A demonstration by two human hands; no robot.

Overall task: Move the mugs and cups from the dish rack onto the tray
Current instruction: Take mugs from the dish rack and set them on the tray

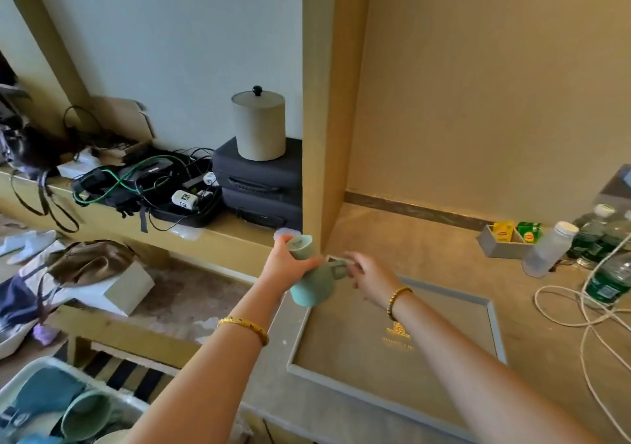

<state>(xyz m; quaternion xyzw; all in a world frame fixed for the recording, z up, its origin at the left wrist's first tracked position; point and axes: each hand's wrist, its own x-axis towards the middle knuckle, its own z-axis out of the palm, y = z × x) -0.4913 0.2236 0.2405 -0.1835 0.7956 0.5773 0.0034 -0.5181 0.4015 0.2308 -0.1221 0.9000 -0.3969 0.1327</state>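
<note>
My left hand [285,266] grips a small pale green cup [300,246] and, below it, a mint green mug [312,286] hangs tilted over the tray's far left corner. My right hand [370,274] pinches that mug's handle [338,269]; motion blur hides the exact finger contact. The grey-framed tray [496,327] with a tan base and gold logo lies on the counter under both hands, with nothing on it. The white dish rack [20,375] sits at the bottom left and holds a green mug [85,416] and blue cups [47,392].
Water bottles [549,250], a tea-bag box [502,242] and loose white cable [580,310] crowd the counter's right side. A wooden post [327,136] rises just behind the hands. Left shelf carries grey cases [259,184], a lidded canister [259,126] and tangled cables.
</note>
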